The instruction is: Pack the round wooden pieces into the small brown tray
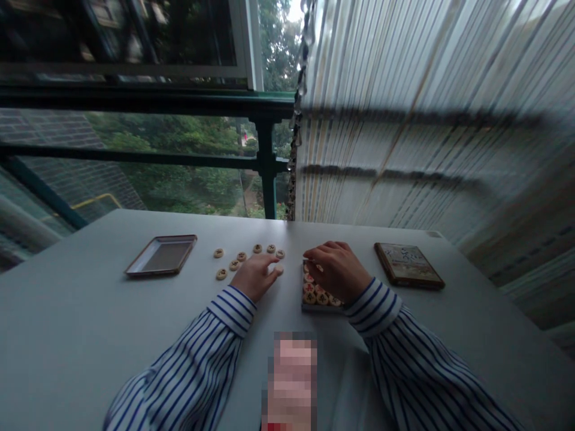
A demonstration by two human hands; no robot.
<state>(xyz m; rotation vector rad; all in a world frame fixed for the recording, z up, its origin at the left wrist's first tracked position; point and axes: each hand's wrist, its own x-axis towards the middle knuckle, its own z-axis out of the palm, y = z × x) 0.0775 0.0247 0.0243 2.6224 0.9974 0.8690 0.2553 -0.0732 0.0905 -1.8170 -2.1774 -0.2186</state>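
Note:
My left hand [256,274] rests on the grey table [90,335], fingers pinched on a round wooden game piece [279,270]. Several more round pieces [245,257] lie loose on the table just beyond it. My right hand [336,267] lies curled over a small flat box [320,297] filled with rows of such pieces, fingertips at its far edge; whether it grips one is hidden. Both sleeves are white with blue stripes.
An empty brown box lid or tray [162,255] lies at the left. A flat brown box with a printed top [408,264] lies at the right. Behind the table are a green railing [269,173], a window and striped vertical blinds [426,120].

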